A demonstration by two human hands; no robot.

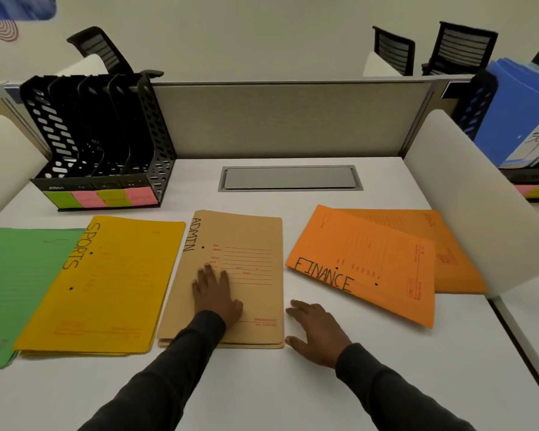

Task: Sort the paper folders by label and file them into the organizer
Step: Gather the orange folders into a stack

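The left hand lies flat with fingers spread on the tan folder marked ADMIN, the right hand rests open on the table just beside it, orange folders further right, yellow folder left, organizer beyond.

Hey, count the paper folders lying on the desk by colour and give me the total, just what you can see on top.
Green folder: 1
Yellow SPORTS folder: 1
Tan ADMIN folder: 1, a second edge shows beneath it, so possibly more
Orange folders: 2, the FINANCE folder lying over another orange folder
Total: 5 clearly visible
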